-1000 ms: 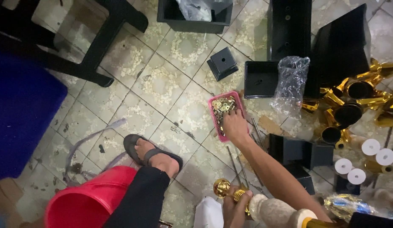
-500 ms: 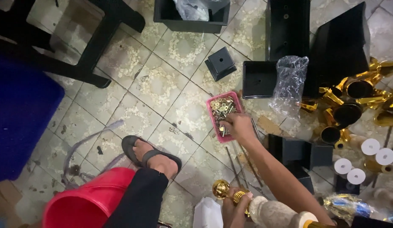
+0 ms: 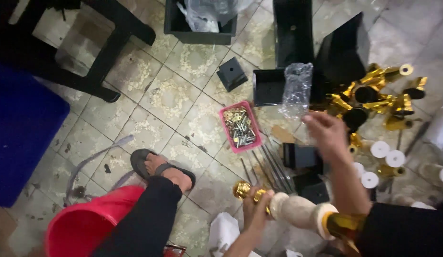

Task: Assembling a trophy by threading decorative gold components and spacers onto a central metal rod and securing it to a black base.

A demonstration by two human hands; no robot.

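Note:
My left hand [image 3: 254,212] is closed around the gold end of a cream trophy column [image 3: 297,211] with gold fittings, low in the middle of the view. My right hand [image 3: 327,135] hangs in the air to the right of a pink tray [image 3: 244,149], its fingers curled and blurred; whether anything is pinched in them is unclear. The tray lies on the tiled floor and holds several gold and silver screws and washers [image 3: 239,127]. Thin metal rods [image 3: 269,166] lie on the floor just below the tray.
Gold trophy cups [image 3: 374,95] are piled at the right beside black box bases [image 3: 269,85], a crumpled plastic bag [image 3: 297,88] and white discs [image 3: 383,152]. A red bucket [image 3: 83,223] sits by my sandalled foot [image 3: 159,167]. Black stool legs [image 3: 102,52] and a blue surface [image 3: 21,133] stand at the left.
My right hand has lifted out of the pink tray and swung up and to the right. My left hand still holds the column in about the same place.

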